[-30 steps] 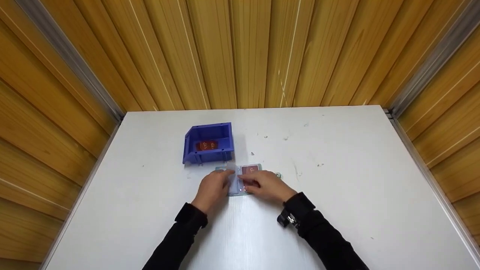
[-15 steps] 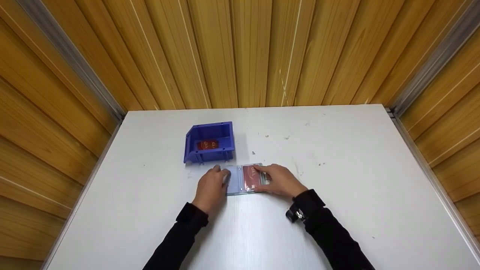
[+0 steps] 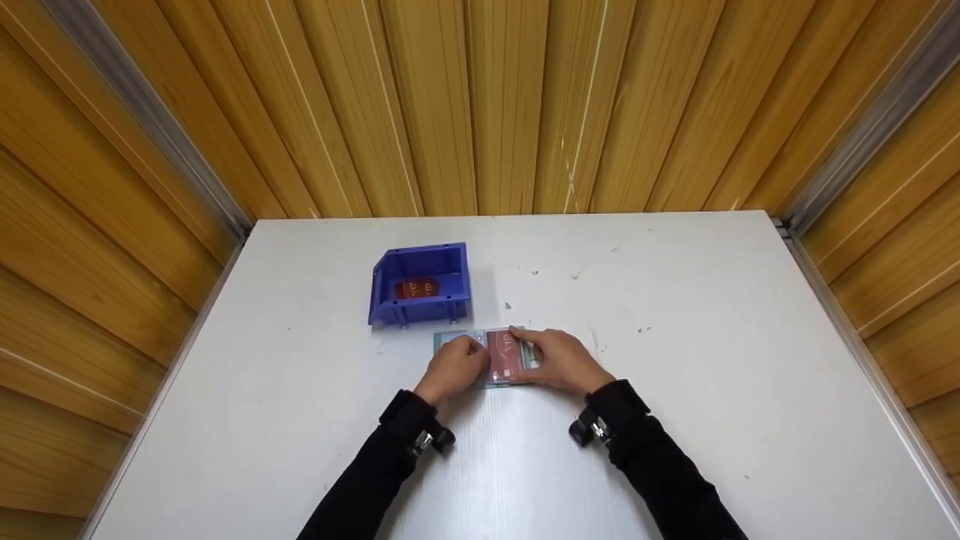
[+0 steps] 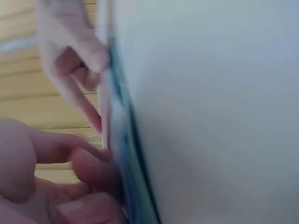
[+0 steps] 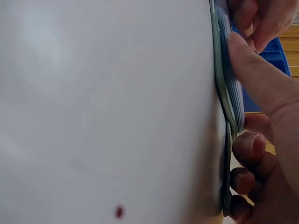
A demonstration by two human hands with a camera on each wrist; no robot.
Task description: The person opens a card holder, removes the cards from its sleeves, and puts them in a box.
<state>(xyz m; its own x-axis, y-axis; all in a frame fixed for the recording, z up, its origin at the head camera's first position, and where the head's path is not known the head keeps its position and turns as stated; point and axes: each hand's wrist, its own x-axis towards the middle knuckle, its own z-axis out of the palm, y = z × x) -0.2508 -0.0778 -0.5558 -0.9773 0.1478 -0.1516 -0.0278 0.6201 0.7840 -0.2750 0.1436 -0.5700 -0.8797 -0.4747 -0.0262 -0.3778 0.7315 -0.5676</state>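
An open card holder (image 3: 454,337) with clear sleeves and a teal cover lies on the white table. A red card (image 3: 504,354) with pale lettering shows on its right-hand page. My left hand (image 3: 454,366) has curled fingers and pinches at the card's inner edge, near the spine. Its fingertips (image 4: 91,168) partly hide the contact in the left wrist view. My right hand (image 3: 564,361) grips the holder's right side, thumb at the near edge and forefinger at the far edge. The stacked pages (image 5: 229,79) show edge-on in the right wrist view.
A blue plastic bin (image 3: 420,311) stands behind the card holder, to the left. Several red cards (image 3: 416,289) lie inside it. Wood-patterned panels (image 3: 502,105) wall the table's back and sides. Small marks (image 3: 575,275) dot the tabletop.
My right hand moved from the spine to the holder's right edge. My left hand then left the left-hand page and moved right to the card's inner edge. The bin stayed put.
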